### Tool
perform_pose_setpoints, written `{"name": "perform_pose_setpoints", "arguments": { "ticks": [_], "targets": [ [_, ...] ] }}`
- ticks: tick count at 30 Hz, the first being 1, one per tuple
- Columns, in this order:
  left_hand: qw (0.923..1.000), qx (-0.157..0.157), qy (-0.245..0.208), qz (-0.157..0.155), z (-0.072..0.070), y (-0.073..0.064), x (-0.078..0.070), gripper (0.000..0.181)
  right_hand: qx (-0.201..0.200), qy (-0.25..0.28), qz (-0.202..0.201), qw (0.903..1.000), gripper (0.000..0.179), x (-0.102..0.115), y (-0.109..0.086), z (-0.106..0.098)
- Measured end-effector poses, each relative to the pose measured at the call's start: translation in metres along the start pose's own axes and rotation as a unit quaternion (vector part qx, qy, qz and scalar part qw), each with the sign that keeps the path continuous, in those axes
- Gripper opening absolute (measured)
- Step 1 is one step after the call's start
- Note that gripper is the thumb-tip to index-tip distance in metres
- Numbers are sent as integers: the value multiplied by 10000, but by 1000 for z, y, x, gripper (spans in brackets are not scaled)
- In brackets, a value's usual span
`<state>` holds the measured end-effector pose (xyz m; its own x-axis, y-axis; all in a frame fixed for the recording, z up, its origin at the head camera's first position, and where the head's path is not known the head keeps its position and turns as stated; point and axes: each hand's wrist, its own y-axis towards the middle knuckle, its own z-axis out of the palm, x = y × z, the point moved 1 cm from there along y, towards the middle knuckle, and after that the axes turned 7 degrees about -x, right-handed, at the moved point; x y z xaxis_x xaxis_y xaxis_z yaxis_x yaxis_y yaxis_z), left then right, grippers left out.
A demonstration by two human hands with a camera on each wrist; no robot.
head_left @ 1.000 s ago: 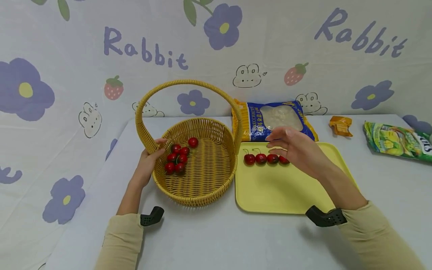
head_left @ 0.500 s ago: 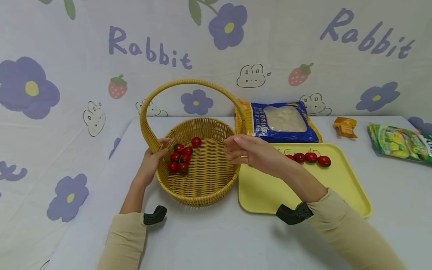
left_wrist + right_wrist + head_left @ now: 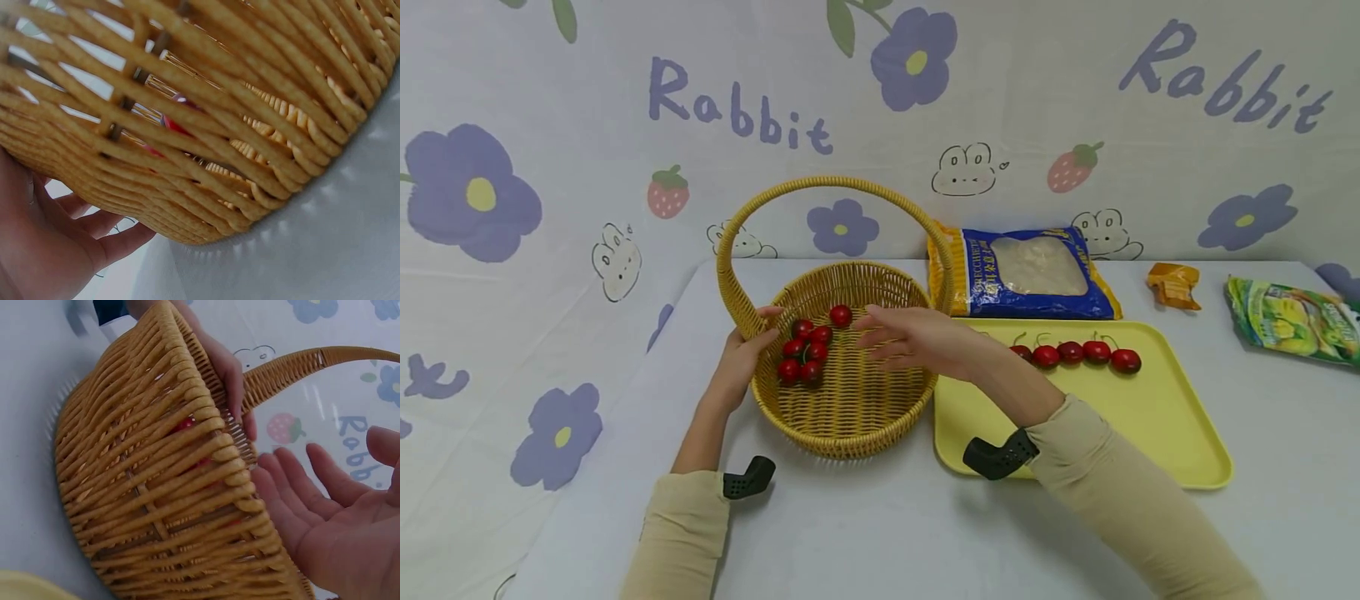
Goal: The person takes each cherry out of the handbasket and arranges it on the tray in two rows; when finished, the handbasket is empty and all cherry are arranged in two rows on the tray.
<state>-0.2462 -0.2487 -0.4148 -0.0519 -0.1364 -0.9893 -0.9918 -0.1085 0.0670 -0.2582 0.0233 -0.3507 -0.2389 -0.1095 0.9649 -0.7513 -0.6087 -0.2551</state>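
Note:
My left hand grips the rim of a yellow wicker basket near the left foot of its tall arched handle. Its fingers curl over the rim in the right wrist view. Several red cherries lie in the left half of the basket. Over the basket's right side hovers my right hand, fingers loosely spread and holding nothing. A row of more cherries, stems up, lies along the back of a yellow tray; my right forearm partly covers the tray's left part.
Behind the tray lies a blue and yellow pasta bag. An orange wrapped packet and a green snack bag lie at the right. A printed rabbit cloth hangs at the back of the white table.
My right hand has moved left from above the tray's cherries to above the basket, uncovering cherries at the row's right end. The left hand stays on the basket rim. The head view has shifted slightly.

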Motion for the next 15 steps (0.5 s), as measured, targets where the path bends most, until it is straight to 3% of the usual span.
{"name": "perform_pose_setpoints", "arguments": {
  "ticks": [7,15],
  "targets": [
    [10000,-20,47,2,0,0,0,39,-172,-178,534,9983,52,-7,17,10],
    [10000,-19,78,-21,0,-1,0,39,-224,-501,863,9948,53,-12,30,21]
  ]
}}
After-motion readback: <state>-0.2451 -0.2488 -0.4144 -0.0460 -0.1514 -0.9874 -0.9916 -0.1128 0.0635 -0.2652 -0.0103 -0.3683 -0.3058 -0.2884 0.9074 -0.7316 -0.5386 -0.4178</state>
